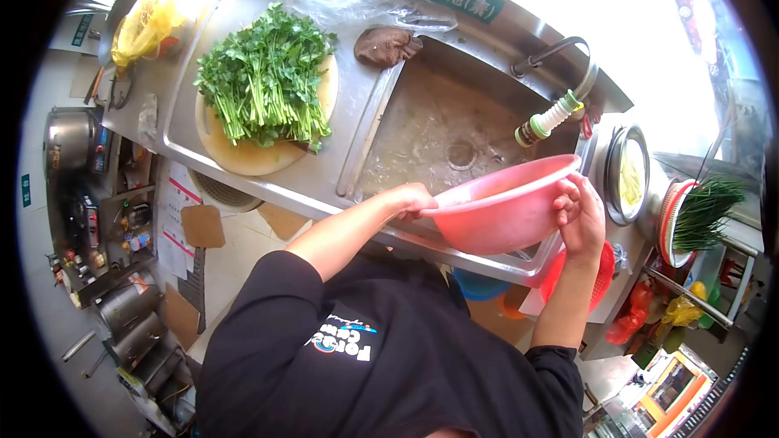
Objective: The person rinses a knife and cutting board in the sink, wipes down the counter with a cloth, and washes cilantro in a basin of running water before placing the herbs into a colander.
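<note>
A pink plastic basin (pixel 495 219) is tilted over the front edge of the metal sink (pixel 422 105). My left hand (pixel 412 199) grips its rim on the left, fingers closed. At the opposite side my right hand (pixel 578 209) holds the basin near the rim, with its fingers bent against the outer wall. The inside of the basin is mostly hidden from this angle. Water wets the sink floor around the drain (pixel 462 154). Above it hangs a faucet (pixel 558 118) with a green and white nozzle.
Left of the sink, leafy green herbs (pixel 268 73) lie on a round cutting board (pixel 235 159). Behind are a brown cloth (pixel 385 46) and clear plastic bag (pixel 365 0). To the right stand a metal bowl (pixel 611 170), a red colander (pixel 604 276) and a basket of chives (pixel 706 215).
</note>
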`<state>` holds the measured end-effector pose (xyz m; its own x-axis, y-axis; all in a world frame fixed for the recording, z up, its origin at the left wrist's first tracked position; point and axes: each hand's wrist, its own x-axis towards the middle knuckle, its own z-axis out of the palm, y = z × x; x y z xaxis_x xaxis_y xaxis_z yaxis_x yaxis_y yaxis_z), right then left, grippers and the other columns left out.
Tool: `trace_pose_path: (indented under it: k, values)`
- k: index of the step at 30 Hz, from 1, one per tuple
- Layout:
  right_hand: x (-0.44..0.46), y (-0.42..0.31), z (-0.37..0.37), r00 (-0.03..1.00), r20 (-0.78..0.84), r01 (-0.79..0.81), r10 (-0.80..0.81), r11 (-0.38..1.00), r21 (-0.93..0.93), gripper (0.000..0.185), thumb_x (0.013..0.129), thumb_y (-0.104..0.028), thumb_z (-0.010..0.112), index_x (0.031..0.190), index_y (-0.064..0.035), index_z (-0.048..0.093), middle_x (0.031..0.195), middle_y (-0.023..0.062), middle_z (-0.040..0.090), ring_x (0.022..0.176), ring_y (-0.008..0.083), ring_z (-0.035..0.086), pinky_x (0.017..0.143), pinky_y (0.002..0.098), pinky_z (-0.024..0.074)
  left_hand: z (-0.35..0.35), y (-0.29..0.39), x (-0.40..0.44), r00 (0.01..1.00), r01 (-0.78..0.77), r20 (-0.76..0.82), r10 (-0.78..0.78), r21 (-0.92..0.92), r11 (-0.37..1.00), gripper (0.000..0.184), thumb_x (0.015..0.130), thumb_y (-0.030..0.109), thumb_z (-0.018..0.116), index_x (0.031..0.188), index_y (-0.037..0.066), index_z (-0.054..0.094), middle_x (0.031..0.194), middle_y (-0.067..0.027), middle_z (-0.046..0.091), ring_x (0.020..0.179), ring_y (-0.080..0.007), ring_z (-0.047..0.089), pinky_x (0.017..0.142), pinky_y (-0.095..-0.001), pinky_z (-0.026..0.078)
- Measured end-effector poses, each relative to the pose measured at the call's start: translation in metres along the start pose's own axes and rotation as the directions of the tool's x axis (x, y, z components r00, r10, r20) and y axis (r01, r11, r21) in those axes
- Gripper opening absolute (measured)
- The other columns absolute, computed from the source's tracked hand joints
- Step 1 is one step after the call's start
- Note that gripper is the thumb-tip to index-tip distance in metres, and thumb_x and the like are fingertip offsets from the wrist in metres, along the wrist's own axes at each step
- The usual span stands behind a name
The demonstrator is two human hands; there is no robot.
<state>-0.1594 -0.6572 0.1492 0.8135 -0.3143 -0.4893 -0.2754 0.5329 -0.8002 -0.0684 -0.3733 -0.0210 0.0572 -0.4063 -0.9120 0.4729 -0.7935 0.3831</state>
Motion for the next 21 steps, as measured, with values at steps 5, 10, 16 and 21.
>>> trace_pose_path:
  k: [5,10,16,21]
  values:
    - [-0.007,0.01,-0.024,1.0,0.002,-0.012,0.012,1.0,0.015,0.027,0.104,-0.027,0.044,0.105,-0.0035,0.058,0.084,0.01,0.069,0.065,0.0183,0.068,0.046,0.0248,0.0511,-0.009,-0.008,0.013,0.897,-0.314,-0.352,0.268,-0.079,0.946,0.02,0.079,0.018,0.06,0.084,0.0,0.068,0.064,-0.0133,0.063,0.048,-0.0213,0.057,0.045,-0.0374,0.045]
    - [0.016,0.068,-0.062,0.972,-0.203,-0.148,0.121,0.981,-0.122,0.026,0.103,-0.029,0.046,0.102,-0.0066,0.06,0.079,0.0054,0.066,0.059,0.0132,0.063,0.049,0.0225,0.0512,-0.016,-0.029,0.019,0.647,-0.642,-0.67,0.364,-0.221,0.734,0.034,0.077,0.0,0.06,0.11,-0.005,0.06,0.096,-0.0153,0.066,0.083,-0.0204,0.066,0.077,-0.0312,0.054]
    - [0.107,0.109,-0.12,0.978,-0.145,-0.046,-0.152,0.519,-0.854,0.023,0.096,-0.019,0.055,0.105,0.0015,0.061,0.09,0.0111,0.066,0.083,0.0241,0.065,0.075,0.0354,0.0541,-0.02,-0.06,0.047,0.665,-0.479,-0.74,0.1,-0.321,0.817,0.043,0.075,-0.006,0.062,0.114,-0.003,0.045,0.097,-0.0146,0.061,0.075,-0.0223,0.066,0.059,-0.032,0.056]
    - [0.231,0.031,-0.046,0.651,0.33,0.491,-0.684,0.048,-0.87,0.042,0.089,-0.006,0.054,0.13,0.0026,0.052,0.128,0.0219,0.056,0.122,0.0373,0.051,0.105,0.0411,0.0402,-0.023,-0.066,0.051,0.637,-0.365,-0.768,0.068,-0.223,0.904,0.038,0.077,-0.007,0.06,0.112,-0.001,0.045,0.099,-0.014,0.06,0.075,-0.0222,0.065,0.056,-0.0332,0.056]
